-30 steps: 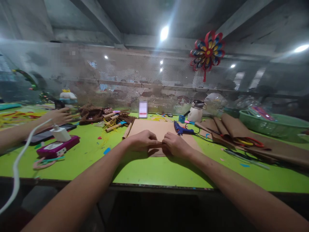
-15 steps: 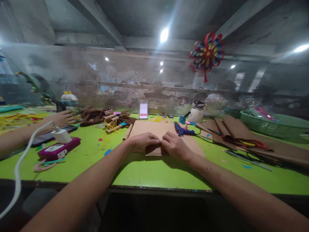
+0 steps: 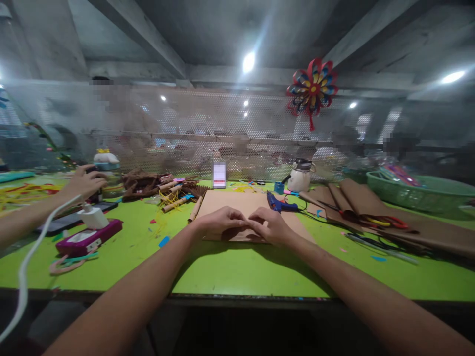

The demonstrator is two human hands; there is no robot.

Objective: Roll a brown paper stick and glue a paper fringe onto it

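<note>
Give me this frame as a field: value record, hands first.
hands: left hand and right hand together over the near part of a brown sheet; exact grip hidden
surface: green table
tool: blue glue gun, sheet's far right
behind sheet: lit screen, upright
left side: another person's hand, beyond purple power strip
</note>
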